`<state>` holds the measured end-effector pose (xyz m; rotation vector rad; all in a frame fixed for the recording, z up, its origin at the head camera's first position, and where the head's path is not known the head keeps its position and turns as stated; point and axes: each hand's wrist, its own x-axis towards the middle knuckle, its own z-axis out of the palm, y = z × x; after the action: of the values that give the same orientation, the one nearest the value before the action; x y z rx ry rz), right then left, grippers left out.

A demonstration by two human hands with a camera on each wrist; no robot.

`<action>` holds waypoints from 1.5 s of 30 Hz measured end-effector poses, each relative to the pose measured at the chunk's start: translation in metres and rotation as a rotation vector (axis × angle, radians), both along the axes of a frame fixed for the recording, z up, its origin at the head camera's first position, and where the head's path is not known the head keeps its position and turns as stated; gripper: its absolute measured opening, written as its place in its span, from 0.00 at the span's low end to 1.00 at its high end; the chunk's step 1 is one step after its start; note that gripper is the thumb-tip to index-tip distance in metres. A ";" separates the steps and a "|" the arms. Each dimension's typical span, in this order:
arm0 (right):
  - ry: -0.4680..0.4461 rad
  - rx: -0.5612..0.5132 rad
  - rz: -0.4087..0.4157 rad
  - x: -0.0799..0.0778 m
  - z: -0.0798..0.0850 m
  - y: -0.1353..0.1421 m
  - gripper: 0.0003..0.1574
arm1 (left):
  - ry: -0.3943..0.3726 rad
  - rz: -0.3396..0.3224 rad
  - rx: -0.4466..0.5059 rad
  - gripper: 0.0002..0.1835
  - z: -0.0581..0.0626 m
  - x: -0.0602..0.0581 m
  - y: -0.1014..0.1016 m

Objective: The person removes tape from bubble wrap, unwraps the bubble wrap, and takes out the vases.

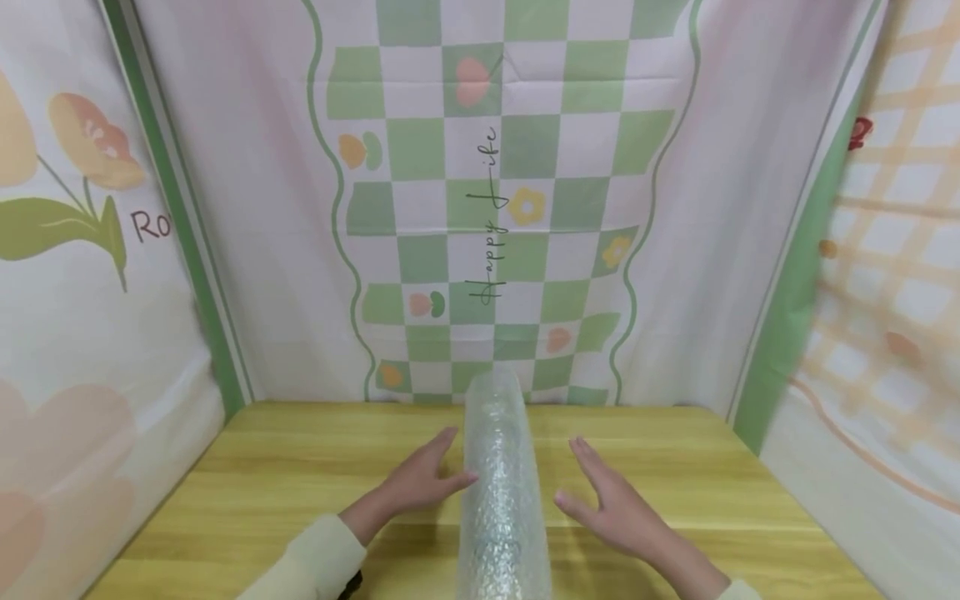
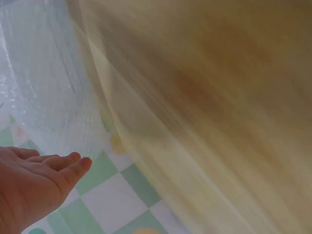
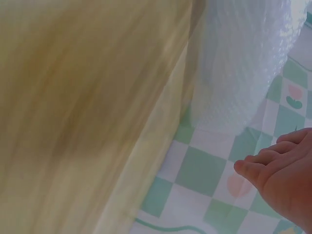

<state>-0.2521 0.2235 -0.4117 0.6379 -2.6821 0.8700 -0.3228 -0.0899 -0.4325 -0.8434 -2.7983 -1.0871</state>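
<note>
A long roll of clear bubble wrap (image 1: 498, 492) lies lengthwise on the wooden table (image 1: 300, 450), running from the near side toward the back. On its left is my left hand (image 1: 416, 482), fingers extended and thumb tip at the roll's side; whether it touches cannot be told. My right hand (image 1: 618, 512) is apart from the roll on the other side, fingers straight and thumb spread. In the left wrist view the bubble wrap (image 2: 44, 73) appears beyond the fingers of the left hand (image 2: 36, 183). The right wrist view has the roll (image 3: 239, 63) above the right hand (image 3: 282, 175).
Behind the table hangs a green-and-white checked cloth (image 1: 525, 150) with printed lettering. Patterned cloth walls stand at the left (image 1: 75, 333) and right (image 1: 877, 333). The roll's far end reaches close to the table's back edge.
</note>
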 end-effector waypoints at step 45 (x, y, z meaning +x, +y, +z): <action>-0.317 -0.300 0.130 0.039 -0.007 -0.049 0.50 | -0.367 0.102 0.546 0.46 -0.020 0.005 0.051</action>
<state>-0.2128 0.1748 -0.4186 0.6553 -2.7117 1.4862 -0.3180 -0.0389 -0.4523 -0.4742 -2.5185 -2.0199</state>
